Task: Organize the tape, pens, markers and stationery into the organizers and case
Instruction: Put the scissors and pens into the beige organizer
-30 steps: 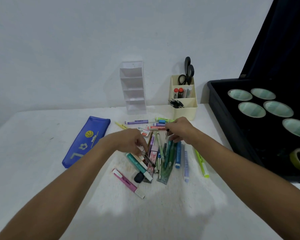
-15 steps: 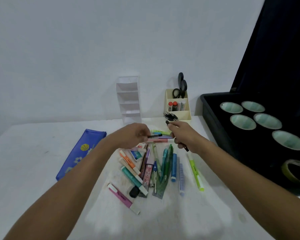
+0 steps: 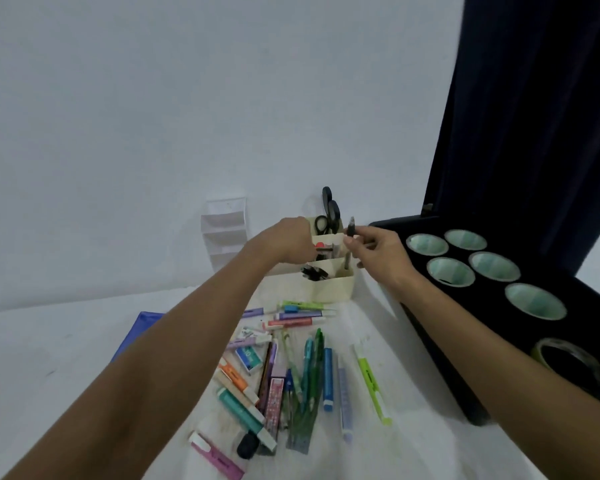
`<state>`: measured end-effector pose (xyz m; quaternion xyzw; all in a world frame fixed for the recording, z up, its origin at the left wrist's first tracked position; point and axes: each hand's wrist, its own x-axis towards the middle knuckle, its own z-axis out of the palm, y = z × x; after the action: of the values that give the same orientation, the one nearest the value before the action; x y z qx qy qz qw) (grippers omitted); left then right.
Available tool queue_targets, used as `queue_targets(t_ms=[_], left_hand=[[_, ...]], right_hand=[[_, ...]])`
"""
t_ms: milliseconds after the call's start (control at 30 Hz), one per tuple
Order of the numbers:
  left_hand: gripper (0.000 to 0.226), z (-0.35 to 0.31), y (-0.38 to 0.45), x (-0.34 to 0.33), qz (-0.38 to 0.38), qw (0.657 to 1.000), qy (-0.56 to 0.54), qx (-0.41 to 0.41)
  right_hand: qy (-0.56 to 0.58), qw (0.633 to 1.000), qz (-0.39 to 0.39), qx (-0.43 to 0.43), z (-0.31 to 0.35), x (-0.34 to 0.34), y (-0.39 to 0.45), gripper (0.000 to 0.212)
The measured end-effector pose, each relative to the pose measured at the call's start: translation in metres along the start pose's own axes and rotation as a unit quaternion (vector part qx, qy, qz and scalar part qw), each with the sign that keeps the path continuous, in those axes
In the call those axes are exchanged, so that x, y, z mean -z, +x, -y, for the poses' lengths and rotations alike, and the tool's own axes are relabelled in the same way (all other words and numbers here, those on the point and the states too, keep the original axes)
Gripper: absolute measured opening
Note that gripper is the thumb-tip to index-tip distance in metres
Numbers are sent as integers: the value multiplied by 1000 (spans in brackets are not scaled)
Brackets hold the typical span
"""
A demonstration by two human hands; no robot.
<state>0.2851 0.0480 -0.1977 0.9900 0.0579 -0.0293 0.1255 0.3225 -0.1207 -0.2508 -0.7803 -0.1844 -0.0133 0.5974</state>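
My right hand (image 3: 378, 252) pinches a dark pen (image 3: 349, 244) upright, straight above the cream organizer's (image 3: 333, 289) front compartment; my left grip (image 3: 286, 242) I cannot tell.

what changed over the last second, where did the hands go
Both hands left the pile and went up to the cream organizer. The right hand now holds a dark pen upright over the front compartment; the left hand reaches into the middle one, and what it holds is hidden. The pile, blue pouch, white organizer, scissors and tape case stayed put.
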Motion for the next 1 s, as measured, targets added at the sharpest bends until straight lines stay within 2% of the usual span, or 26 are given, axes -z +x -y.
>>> queue_targets(t_ms=[133,300,433,533,833,1000], left_hand=[[22,-12,18,-7,0,999,21,-38],[23,-15,28,-20,-21,999,7,-50],[9,-10,33,-29,-64,995,-52,-56],[6,-6,35,-38,-82,993,-72,-55],[30,2,28,-45,-51,994,-68,-64],[38,10,18,-43,-76,994,-44,-65]], right_hand=[[-42,999,-21,16,-18,-3,5,22],[-123,992,-6,28,-36,-13,5,24],[-164,986,2,39,-44,-18,9,26],[-177,984,-8,27,-47,-23,11,27],[-191,981,3,29,-46,-32,10,29],[-150,988,-2,43,-40,-33,1,30]])
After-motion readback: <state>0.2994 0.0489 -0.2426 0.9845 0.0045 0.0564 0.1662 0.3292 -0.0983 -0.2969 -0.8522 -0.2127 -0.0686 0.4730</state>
